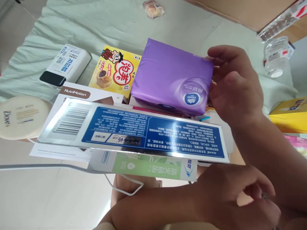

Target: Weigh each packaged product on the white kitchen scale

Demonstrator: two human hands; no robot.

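My right hand [236, 86] grips the right end of a purple tissue pack [168, 76] and holds it over a stack of boxes. Below it lies a long silver and blue box [134, 131] with a barcode at its left end. A green and white box [148, 166] sits under that one. My left arm crosses from the lower left. My left hand [237, 195] is under the right end of the boxes with its fingers curled. Whether it grips anything is hidden.
A white NutriMotion box [76, 93], a yellow snack box [112, 68], a white and blue box [68, 62] and a round Dove tub [18, 116] lie to the left. A pale green sheet [107, 22], a plastic bottle [275, 57] and a yellow box [290, 116] are also around.
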